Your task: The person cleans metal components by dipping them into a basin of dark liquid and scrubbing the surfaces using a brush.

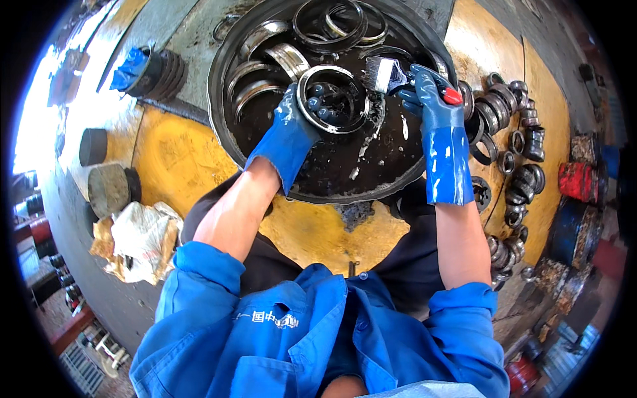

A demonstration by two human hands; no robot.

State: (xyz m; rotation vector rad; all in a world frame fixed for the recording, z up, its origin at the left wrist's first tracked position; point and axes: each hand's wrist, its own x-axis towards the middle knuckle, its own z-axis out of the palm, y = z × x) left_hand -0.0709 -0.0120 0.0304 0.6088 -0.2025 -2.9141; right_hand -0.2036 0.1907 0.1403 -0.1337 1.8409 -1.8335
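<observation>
My left hand (286, 131), in a wet blue rubber glove, holds a shiny metal bearing ring (336, 70) over a wide black basin (219, 113). Its fingers reach behind the ring and show through the opening. In my right hand (436, 123), gloved alike, is a paintbrush (383, 74) with dark bristles, a pale metal band and a red handle end. The bristles point left, a short gap from the ring. Dark oily liquid (338, 162) lies in the basin, with more metal rings (330, 26) at its far side and left.
Several bearings (494, 113) and rings are grouped right of the basin on the yellowish surface. Dark stacked rings (159, 73) with a blue glove stand far left. Nearer left are a grey cylinder (109, 189) and a crumpled white bag (142, 239). Red and blue containers (576, 182) line the right.
</observation>
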